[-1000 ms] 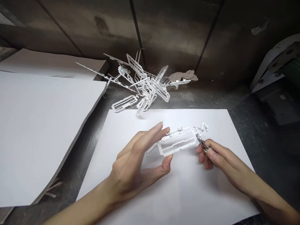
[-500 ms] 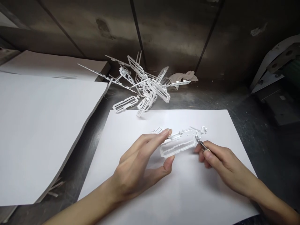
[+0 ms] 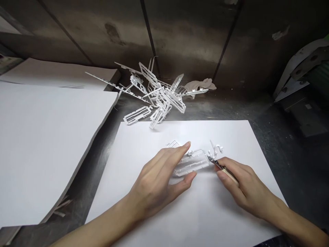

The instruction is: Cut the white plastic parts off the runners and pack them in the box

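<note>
Left hand [image 3: 156, 181] pinches a thin white slotted part [image 3: 193, 170] by its long edges, tilted over a white sheet [image 3: 200, 216], centre frame. Right hand [image 3: 249, 183] grips a slim tool [image 3: 215, 162], metal tip at the part's right end, near a curly white stem [image 3: 216, 150]. From where I'm standing, the pale patch [image 3: 308, 106] at far right is too small to read.

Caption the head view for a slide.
Left hand holds a white frame over paper while the right hand holds a tool near its end.
</note>
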